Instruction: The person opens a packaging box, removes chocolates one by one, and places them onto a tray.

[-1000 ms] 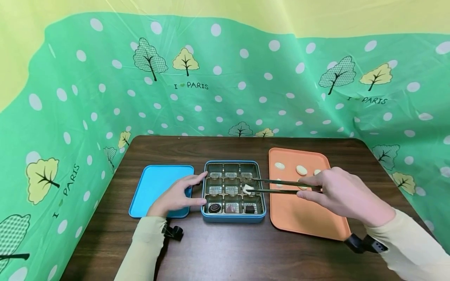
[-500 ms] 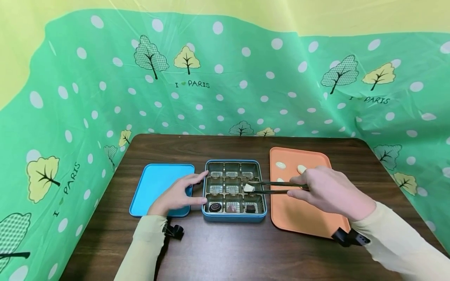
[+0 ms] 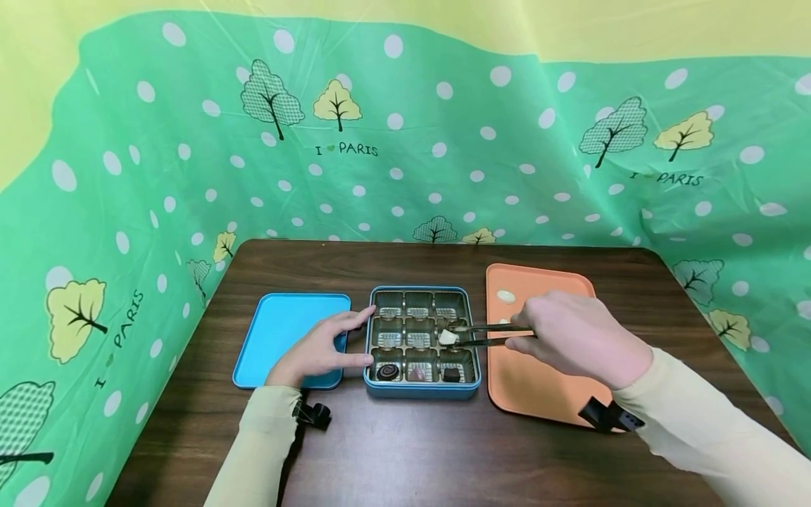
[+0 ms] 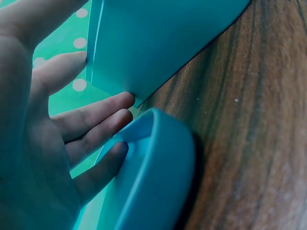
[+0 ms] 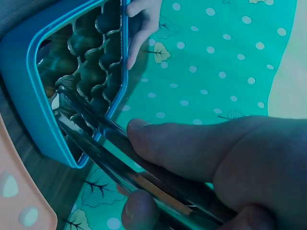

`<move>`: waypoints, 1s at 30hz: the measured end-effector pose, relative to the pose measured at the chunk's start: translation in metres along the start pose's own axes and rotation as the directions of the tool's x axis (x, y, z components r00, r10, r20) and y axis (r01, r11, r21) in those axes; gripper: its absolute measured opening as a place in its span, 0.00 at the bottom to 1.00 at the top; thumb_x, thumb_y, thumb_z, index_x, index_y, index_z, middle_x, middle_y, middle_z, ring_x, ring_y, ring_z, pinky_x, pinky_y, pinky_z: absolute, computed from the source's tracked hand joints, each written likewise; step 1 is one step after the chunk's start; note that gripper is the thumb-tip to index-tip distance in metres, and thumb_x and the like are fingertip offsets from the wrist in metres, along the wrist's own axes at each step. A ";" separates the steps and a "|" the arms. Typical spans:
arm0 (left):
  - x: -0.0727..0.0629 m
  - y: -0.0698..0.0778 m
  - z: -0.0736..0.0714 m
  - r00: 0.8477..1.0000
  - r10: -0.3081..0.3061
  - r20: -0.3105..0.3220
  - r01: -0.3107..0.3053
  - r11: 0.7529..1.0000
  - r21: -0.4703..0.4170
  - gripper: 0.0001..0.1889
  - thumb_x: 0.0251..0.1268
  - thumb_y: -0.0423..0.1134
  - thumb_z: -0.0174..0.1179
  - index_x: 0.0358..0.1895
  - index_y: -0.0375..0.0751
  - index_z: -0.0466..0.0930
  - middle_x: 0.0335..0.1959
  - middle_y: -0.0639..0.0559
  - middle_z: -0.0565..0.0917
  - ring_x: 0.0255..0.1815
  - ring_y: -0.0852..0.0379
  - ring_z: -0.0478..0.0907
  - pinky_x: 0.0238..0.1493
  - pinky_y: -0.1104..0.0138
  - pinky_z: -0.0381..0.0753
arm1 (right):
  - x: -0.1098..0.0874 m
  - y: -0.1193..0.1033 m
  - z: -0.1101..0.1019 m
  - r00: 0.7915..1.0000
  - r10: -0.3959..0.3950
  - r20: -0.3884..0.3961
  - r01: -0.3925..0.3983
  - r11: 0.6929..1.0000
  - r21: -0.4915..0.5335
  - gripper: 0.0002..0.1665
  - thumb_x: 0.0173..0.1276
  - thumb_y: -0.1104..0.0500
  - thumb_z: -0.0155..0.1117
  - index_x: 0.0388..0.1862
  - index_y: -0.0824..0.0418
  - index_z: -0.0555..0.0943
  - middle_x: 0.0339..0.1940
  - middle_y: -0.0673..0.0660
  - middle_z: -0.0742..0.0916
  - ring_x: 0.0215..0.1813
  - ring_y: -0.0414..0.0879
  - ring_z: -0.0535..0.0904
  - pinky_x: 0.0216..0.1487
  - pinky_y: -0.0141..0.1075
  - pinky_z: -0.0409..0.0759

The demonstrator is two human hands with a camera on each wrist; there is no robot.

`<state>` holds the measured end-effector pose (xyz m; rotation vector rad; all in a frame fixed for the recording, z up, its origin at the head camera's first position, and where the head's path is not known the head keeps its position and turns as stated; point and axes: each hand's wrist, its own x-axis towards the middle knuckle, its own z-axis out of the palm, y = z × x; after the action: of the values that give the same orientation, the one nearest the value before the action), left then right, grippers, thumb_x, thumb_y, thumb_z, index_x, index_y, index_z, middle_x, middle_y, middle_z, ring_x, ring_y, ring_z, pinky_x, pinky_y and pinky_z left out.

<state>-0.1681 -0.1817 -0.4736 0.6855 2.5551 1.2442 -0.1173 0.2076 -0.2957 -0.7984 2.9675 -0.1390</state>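
Note:
My right hand (image 3: 579, 338) grips a pair of dark metal tongs (image 3: 488, 343). Between or against their tips, in the right compartment of the middle row, is a small white chocolate (image 3: 448, 338); whether they still pinch it is unclear. The blue tin box (image 3: 421, 391) has a divided insert. Its front row holds a dark swirled chocolate (image 3: 387, 372), a pinkish one (image 3: 418, 374) and a dark square one (image 3: 452, 374). Fingers spread, my left hand (image 3: 319, 352) touches the box's left side; in the left wrist view its fingertips reach the box wall (image 4: 158, 43).
A blue lid (image 3: 279, 345) lies left of the box, partly under my left hand. On the right, an orange tray (image 3: 538, 394) bears white pieces (image 3: 505, 296), some hidden behind my right hand. A polka-dotted green cloth (image 3: 380, 176) hangs behind the table.
My right hand has shifted left along the tongs' direction, towards the box, covering more of the tray's pieces. The white chocolate sits in the same compartment. My left hand stays put.

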 end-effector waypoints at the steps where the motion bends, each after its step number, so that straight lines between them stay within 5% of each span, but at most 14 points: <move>1: 0.000 0.000 0.000 1.000 0.000 -0.001 0.000 1.000 0.001 0.48 0.61 0.58 0.75 0.83 0.59 0.62 0.81 0.42 0.66 0.81 0.38 0.61 0.74 0.36 0.65 | 0.001 -0.001 0.001 1.000 -0.013 -0.010 0.013 1.000 -0.010 0.08 0.63 0.49 0.81 0.27 0.45 0.89 0.21 0.38 0.83 0.19 0.34 0.70 0.19 0.35 0.67; 7: 0.000 -0.002 0.001 1.000 -0.023 0.004 0.023 1.000 0.001 0.47 0.61 0.60 0.75 0.83 0.68 0.61 0.81 0.43 0.65 0.82 0.39 0.60 0.74 0.36 0.65 | 0.005 -0.004 0.006 0.999 -0.033 -0.026 0.031 0.999 -0.041 0.12 0.61 0.50 0.82 0.23 0.45 0.87 0.18 0.38 0.81 0.19 0.35 0.69 0.18 0.35 0.67; 23: -0.001 0.003 -0.001 1.000 -0.010 -0.004 0.010 1.000 -0.002 0.47 0.61 0.58 0.75 0.83 0.64 0.63 0.81 0.40 0.66 0.81 0.36 0.61 0.74 0.35 0.64 | -0.002 0.001 0.005 1.000 0.009 -0.026 -0.010 0.999 -0.038 0.05 0.63 0.48 0.81 0.30 0.43 0.91 0.17 0.39 0.79 0.20 0.37 0.68 0.16 0.36 0.64; 30: -0.002 0.002 0.000 1.000 -0.020 0.000 0.020 1.000 -0.004 0.47 0.62 0.59 0.75 0.83 0.64 0.62 0.81 0.40 0.66 0.81 0.36 0.60 0.74 0.34 0.64 | -0.010 0.006 0.009 0.998 0.031 -0.050 -0.031 1.000 -0.003 0.06 0.65 0.48 0.79 0.38 0.45 0.94 0.25 0.40 0.82 0.24 0.35 0.71 0.18 0.37 0.67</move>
<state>-0.1659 -0.1817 -0.4718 0.6577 2.5521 1.2429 -0.1108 0.2173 -0.3044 -0.7606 3.0264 -0.1541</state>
